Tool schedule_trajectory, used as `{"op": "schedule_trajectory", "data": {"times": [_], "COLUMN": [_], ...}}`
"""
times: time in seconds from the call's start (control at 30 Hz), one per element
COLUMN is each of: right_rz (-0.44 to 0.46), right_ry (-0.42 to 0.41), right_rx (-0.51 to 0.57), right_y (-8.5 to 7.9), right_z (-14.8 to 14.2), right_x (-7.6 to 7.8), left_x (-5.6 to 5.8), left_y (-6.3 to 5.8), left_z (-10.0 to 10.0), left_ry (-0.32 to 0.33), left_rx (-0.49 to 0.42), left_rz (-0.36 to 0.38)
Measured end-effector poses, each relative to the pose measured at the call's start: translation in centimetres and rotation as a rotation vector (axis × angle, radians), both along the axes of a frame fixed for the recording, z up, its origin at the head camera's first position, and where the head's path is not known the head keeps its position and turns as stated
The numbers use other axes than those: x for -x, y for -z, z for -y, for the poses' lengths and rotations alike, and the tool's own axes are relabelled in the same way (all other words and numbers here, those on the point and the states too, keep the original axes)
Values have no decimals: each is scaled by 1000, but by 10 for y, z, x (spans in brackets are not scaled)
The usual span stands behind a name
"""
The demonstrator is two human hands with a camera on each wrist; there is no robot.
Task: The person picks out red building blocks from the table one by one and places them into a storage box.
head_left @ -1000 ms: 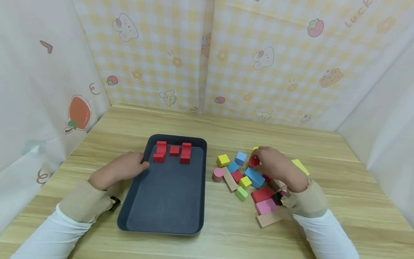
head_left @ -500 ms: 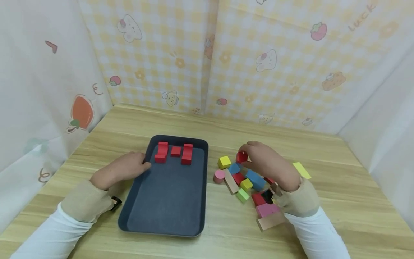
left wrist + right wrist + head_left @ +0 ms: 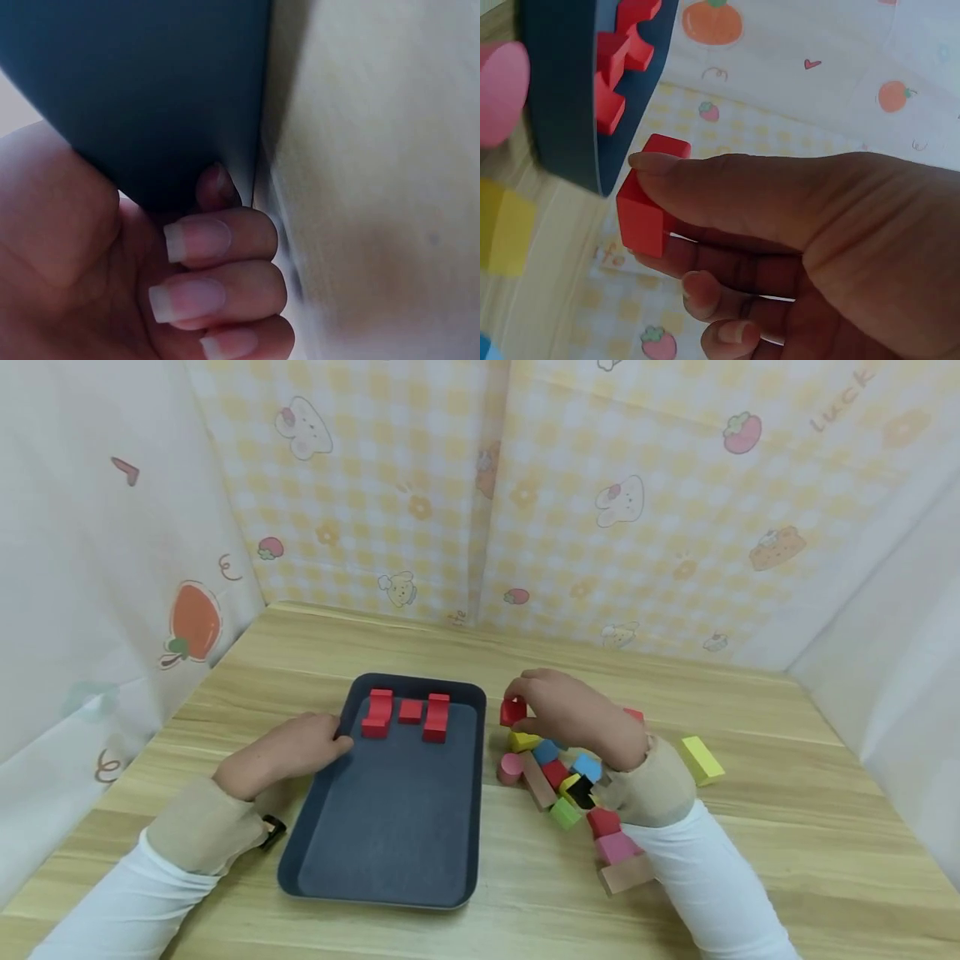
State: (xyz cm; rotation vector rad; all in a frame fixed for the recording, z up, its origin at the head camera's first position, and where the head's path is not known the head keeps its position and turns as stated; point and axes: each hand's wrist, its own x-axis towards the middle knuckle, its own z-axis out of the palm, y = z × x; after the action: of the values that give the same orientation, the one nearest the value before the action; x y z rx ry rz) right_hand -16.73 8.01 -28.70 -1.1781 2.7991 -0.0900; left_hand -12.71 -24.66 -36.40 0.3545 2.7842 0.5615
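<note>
My right hand pinches a red toy block between thumb and fingers, just outside the tray's right rim; the thumb hides part of its upper face. My left hand grips the left wall of a dark baking tray, thumb over the rim and fingers curled on the outside, as the left wrist view shows. Along the tray's far end lie two red notched blocks with a small red square block between them.
Right of the tray lies a loose cluster of blocks: a pink cylinder, a tan plank, a green block, a pink block and others, partly under the right forearm. A yellow block lies apart. Patterned curtains border the table.
My right hand has picked the red block out of the cluster and carried it left towards the tray's rim. The left hand keeps its place on the tray.
</note>
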Motion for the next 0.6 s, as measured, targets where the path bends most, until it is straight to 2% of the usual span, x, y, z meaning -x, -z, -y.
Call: {"op": "schedule_trajectory", "data": {"times": [0.27,0.6], "right_rz": [4,-1], "right_ry": [-19,-8], "right_rx": [-22,-77], "right_y": [3,22], "right_z": [27,54], "right_x": [10,27], "left_x": [0,0], "left_y": [0,2], "left_z": [0,-1], "left_ry": [-5,-19], "left_rx": [1,2], "left_rz": [4,7]}}
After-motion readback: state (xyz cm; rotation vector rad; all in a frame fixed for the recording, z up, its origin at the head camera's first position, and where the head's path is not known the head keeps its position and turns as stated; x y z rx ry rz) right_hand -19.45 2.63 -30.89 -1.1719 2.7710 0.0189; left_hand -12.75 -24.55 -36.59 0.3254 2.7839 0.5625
